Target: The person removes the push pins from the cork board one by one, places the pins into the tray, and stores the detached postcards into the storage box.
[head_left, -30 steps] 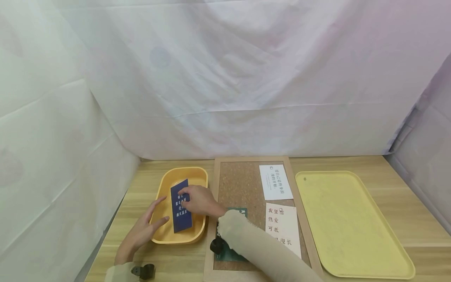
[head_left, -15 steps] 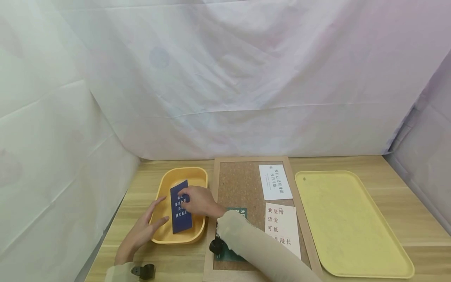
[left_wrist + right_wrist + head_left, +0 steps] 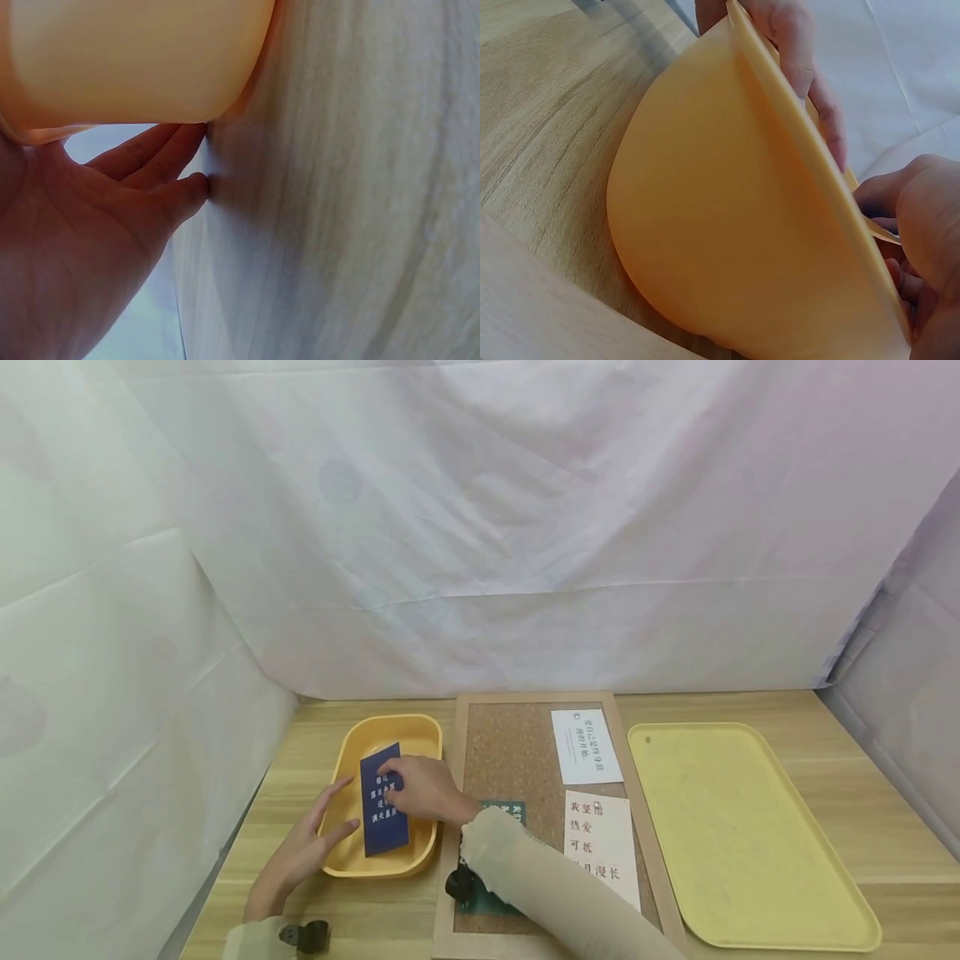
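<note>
A yellow plastic basin [image 3: 420, 727] stands on the left of the table. Inside it, a dark blue card [image 3: 386, 839] with white characters is tilted, and my right hand [image 3: 423, 785] pinches it near its upper right edge. In the right wrist view the fingers [image 3: 907, 289] are curled behind the rim, at the thin edge of the card. My left hand [image 3: 303, 843] holds the basin's left rim, thumb and index finger over the inside. The other fingers [image 3: 161, 157] lie along the outer wall, close to the tabletop, in the left wrist view.
A wood-framed cork board [image 3: 510, 743] lies right of the basin. It bears a white card [image 3: 587, 747], a pale card with red characters [image 3: 600, 835] and a green card [image 3: 491, 902] partly under my right sleeve. A flat yellow tray [image 3: 750, 835] lies farther right. White cloth [image 3: 480, 527] hangs behind.
The blue card's left edge has shifted slightly to the left. Both hands stay almost still, and the basin has not moved noticeably.
</note>
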{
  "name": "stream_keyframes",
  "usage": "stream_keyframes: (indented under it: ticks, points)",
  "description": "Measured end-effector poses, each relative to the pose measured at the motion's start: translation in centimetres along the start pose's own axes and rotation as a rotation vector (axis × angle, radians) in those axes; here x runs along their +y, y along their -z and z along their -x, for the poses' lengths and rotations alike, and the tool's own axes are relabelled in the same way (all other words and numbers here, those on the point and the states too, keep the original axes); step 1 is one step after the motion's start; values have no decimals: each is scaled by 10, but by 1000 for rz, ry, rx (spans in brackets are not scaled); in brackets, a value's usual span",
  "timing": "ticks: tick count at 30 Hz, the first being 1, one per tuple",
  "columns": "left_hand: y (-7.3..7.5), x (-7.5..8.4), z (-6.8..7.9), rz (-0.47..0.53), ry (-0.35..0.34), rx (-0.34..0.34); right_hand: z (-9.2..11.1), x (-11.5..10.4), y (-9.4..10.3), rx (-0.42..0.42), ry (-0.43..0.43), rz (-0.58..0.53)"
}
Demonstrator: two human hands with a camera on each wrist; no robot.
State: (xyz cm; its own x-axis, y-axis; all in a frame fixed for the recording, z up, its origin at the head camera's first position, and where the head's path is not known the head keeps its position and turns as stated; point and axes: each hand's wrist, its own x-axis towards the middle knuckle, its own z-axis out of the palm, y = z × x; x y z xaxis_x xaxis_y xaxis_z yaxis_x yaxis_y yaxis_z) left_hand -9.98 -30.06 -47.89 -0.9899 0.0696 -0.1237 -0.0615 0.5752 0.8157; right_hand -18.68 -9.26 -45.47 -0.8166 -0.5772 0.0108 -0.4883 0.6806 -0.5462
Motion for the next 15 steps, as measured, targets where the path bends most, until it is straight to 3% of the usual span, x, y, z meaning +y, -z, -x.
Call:
stream_keyframes:
  ticks: [15]
  points:
    - [1,1,-1,-13,-2,0,-1,-2,-2,18,-33,30]
